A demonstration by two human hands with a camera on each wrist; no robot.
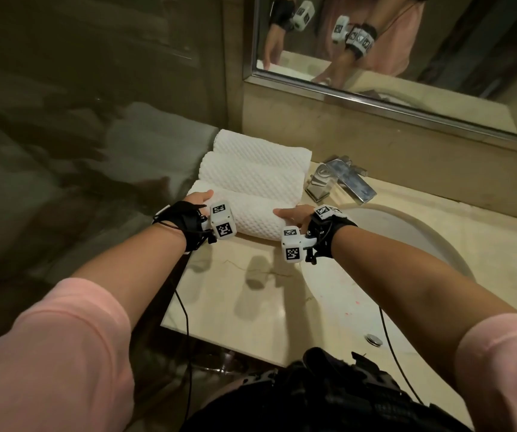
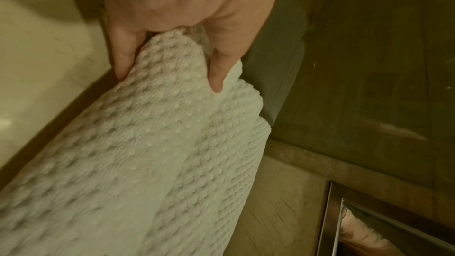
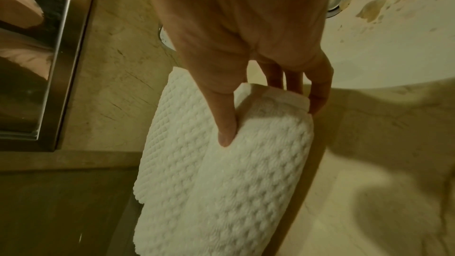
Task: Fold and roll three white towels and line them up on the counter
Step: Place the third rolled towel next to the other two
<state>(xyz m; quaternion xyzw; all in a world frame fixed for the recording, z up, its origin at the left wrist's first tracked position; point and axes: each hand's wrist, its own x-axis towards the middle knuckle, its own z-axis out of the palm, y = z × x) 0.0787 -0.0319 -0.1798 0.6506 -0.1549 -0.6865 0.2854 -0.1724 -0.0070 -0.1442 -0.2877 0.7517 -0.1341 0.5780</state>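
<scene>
- Nearest the person, the third rolled towel (image 1: 251,218) lay on the table (image 1: 251,307), close to its left edge and beside the sink (image 1: 406,244), with bare stone between it and the table's front edge.
- The left hand (image 1: 199,199) gripped the roll's left end, thumb and fingers (image 2: 123,59) curled round the end of the cloth and pressing into it.
- The right hand (image 1: 294,215) held the right end, thumb (image 3: 227,124) on top and fingers wrapped over the end face.
- The towel looked light, soft and thick, with a knobbly weave that should not slip; it dented under the fingers, so it seemed likely to sag or unwind if lifted from the middle.
- Holding both ends at once, pressing inward with the loose edge turned under, seemed the safest hold.
- Behind it, touching, lay the second rolled towel (image 1: 251,177), and behind that the first rolled towel (image 1: 260,148), towards the table's back-left corner, below the mirror (image 1: 406,42).
- The 3 rolls sat side by side in a row; the tap (image 1: 341,179) stood just to their right.
</scene>
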